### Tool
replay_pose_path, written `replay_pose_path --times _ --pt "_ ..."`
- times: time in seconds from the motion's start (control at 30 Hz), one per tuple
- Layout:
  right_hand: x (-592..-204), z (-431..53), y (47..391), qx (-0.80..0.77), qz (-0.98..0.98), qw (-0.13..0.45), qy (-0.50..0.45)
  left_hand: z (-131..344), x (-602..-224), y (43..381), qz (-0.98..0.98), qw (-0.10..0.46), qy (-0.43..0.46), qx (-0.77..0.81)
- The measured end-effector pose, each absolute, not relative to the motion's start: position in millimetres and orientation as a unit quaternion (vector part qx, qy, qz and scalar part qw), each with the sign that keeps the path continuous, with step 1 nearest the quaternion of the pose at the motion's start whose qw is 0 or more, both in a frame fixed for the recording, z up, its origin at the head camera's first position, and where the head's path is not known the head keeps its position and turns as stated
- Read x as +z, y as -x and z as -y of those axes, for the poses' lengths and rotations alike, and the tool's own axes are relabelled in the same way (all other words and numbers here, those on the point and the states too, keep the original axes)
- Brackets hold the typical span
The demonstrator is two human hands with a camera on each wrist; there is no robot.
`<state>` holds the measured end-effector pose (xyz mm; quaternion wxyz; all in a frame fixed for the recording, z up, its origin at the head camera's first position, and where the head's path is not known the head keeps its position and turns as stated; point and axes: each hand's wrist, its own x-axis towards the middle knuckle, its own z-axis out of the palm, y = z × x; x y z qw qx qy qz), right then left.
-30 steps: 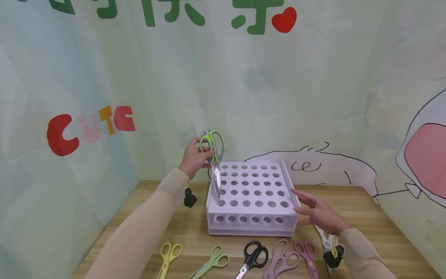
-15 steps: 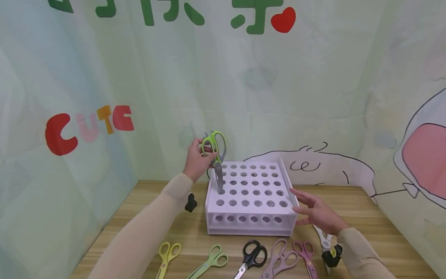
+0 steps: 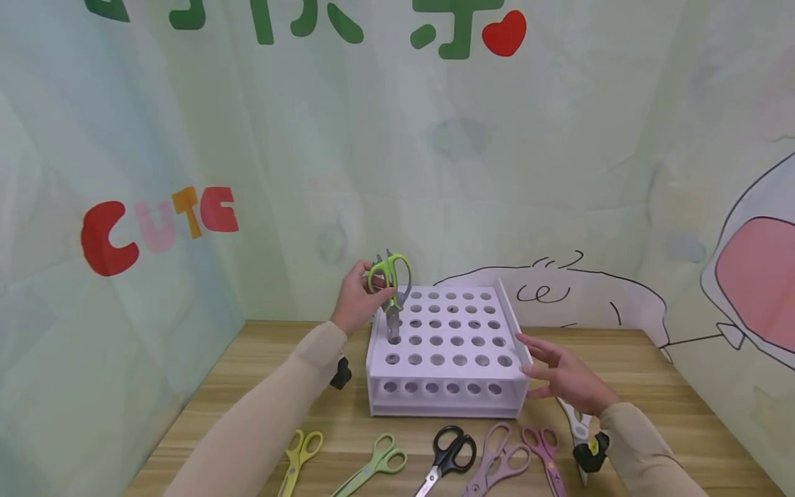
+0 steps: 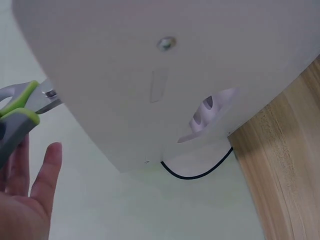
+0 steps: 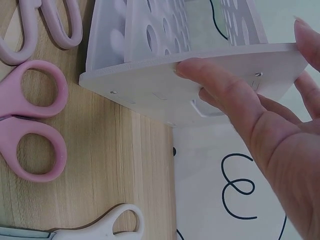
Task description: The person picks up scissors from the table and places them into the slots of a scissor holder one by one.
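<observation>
My left hand [image 3: 358,300] pinches a pair of green-and-grey kitchen scissors [image 3: 393,326] by the handles, thumb in front. The blades point down, their tips at a hole in the leftmost column of a white holed rack [image 3: 448,351], one row back from the front. In the left wrist view the rack's side panel [image 4: 110,90] hides most of the blades, while the green-rimmed handle [image 4: 15,130] shows. My right hand [image 3: 574,383] rests against the rack's right side; in the right wrist view its fairly straight fingers [image 5: 225,90] lie along the panel.
Along the table's front lie yellow scissors [image 3: 294,468], light green scissors [image 3: 373,465], black-handled scissors [image 3: 442,461], large lilac scissors [image 3: 488,471] and pink scissors [image 3: 550,461]. White scissors [image 3: 579,429] lie beside my right wrist. A printed cloth [image 3: 397,172] hangs behind the table.
My left hand has brought the kitchen scissors slightly right and then lower, from above the front row to a hole in the second row. My right hand stays against the rack.
</observation>
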<state>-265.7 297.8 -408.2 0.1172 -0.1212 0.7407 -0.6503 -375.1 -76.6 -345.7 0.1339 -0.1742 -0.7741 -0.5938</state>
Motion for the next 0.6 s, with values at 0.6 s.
replay_pose_path --times 0.6 --pt "-407.1 -299.3 265.4 -0.658 -0.735 0.122 0.111 77.3 -367.2 372.2 0.809 0.127 0.190 -0.541"
